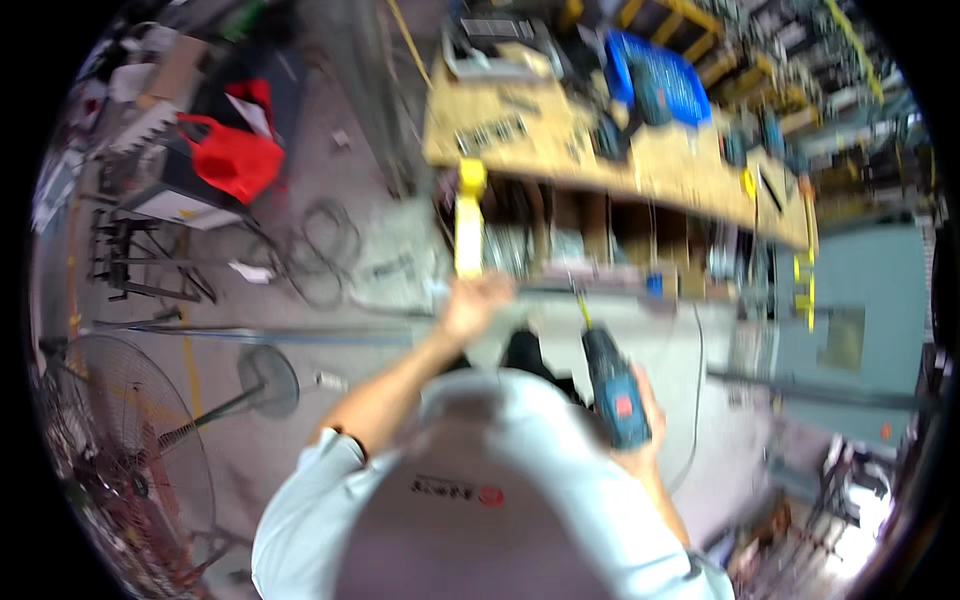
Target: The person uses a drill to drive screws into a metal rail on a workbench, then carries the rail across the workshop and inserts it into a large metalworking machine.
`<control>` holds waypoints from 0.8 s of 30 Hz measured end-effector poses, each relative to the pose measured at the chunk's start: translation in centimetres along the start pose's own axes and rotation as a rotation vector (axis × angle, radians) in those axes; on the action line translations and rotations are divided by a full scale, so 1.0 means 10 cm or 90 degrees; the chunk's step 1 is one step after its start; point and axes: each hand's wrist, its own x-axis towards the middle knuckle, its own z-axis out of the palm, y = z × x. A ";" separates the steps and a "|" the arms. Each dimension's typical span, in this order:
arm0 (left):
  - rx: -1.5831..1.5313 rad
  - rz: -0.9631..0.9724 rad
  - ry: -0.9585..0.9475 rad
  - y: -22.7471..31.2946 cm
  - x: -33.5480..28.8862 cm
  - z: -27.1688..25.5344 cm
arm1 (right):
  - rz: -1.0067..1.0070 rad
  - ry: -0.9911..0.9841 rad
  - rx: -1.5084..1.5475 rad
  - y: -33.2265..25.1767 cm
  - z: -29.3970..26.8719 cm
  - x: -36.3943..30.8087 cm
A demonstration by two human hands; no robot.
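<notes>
In my right hand [646, 415] is a cordless drill [616, 388], dark with a teal body and a red patch. A thin yellow-and-dark bit [582, 305] points from it toward the workbench. My left hand [475, 308] is stretched forward, right at the lower end of a yellow bar-shaped tool [468, 230] by the bench's left corner. Motion blur smears its fingers, so whether it grips the tool cannot be made out. A long metal bar [640, 293] lies crosswise in front of the bench.
The wooden workbench [590, 165] carries a blue tray [660, 80], power tools and small parts, with filled shelves below. A red bag [238, 160] lies on a box at left. A pedestal fan [135, 430] stands lower left. Cables [325, 250] loop on the floor.
</notes>
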 end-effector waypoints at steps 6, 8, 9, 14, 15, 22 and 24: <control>-0.009 -0.091 -0.060 -0.40 -0.03 -0.29 | -0.035 -0.005 -0.082 0.08 0.07 0.09; -0.011 -0.017 -0.159 -0.40 0.00 -0.26 | -0.010 -0.022 -0.069 0.08 0.09 0.11; -0.036 -0.016 -0.172 -0.37 -0.01 -0.20 | -0.007 -0.035 -0.071 0.07 0.10 0.12; -0.068 -0.035 -0.182 -0.32 0.07 0.07 | 0.000 -0.098 -0.071 0.03 0.14 0.26; -0.080 -0.024 -0.199 -0.34 0.08 0.10 | -0.006 -0.122 -0.082 0.01 0.15 0.31; -0.164 -0.068 -0.199 -0.45 0.01 0.24 | 0.000 -0.208 -0.104 0.06 0.24 0.48; -0.178 -0.089 -0.227 -0.47 0.03 0.21 | 0.005 -0.231 -0.108 0.07 0.27 0.53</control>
